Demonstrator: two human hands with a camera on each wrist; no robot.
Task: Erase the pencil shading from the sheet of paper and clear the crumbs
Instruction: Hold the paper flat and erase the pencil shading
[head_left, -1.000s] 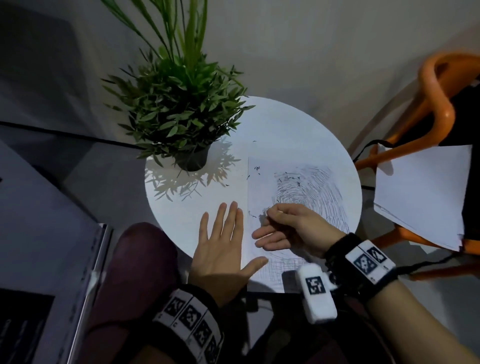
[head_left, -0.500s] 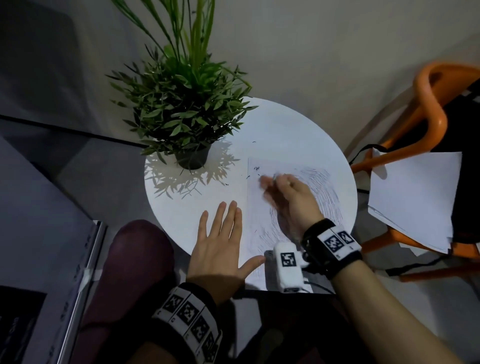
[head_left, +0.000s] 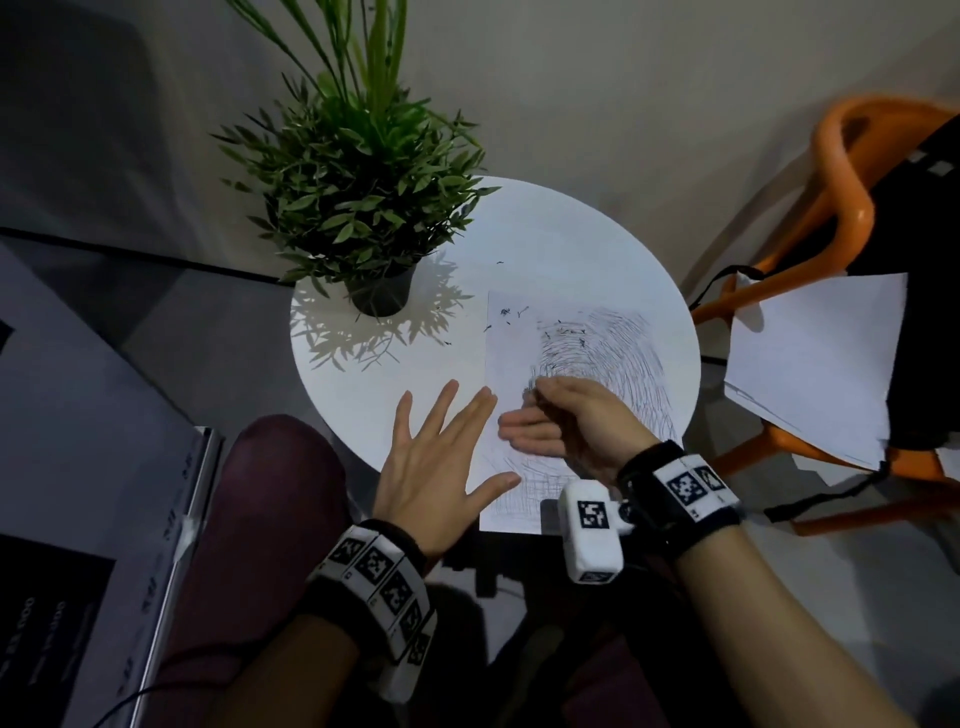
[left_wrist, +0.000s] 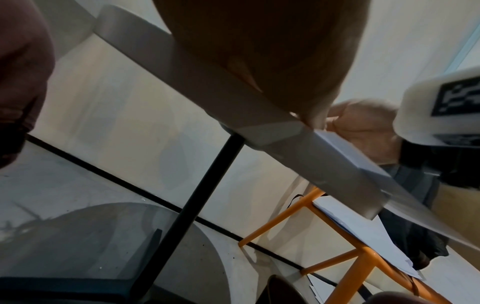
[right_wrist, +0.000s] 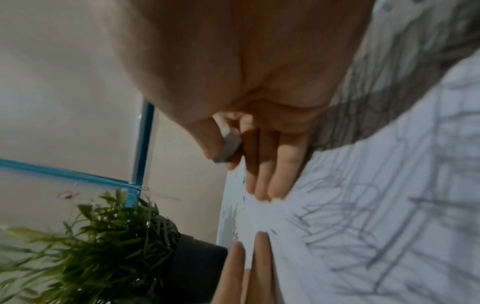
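Sheet of paper: flat on the right half of a round white tabletop, near edge overhanging the tabletop rim toward the person; dense curved pencil shading across the centre and right, a hatched patch near the lower edge, left strip largely pale. Crumbs: small dark flecks scattered on the sheet's upper left corner, a few on the bare tabletop just beside it. Left hand: palm down, fingers straight and spread, fingertips at the sheet's left edge, thumb lying on the sheet's lower part; holds nothing. Right hand: resting on the sheet over the shading, thumb and forefinger pinched on a small greyish-white eraser, plain in the right wrist view; remaining fingers extended and lying on the paper. Potted plant: green foliage in a dark pot, upright on the far left of the tabletop, well apart from the sheet. Orange chair: to the right of the tabletop, carrying a stack of loose white sheets. Black marker bands on both wrists; white camera unit at the right wrist.
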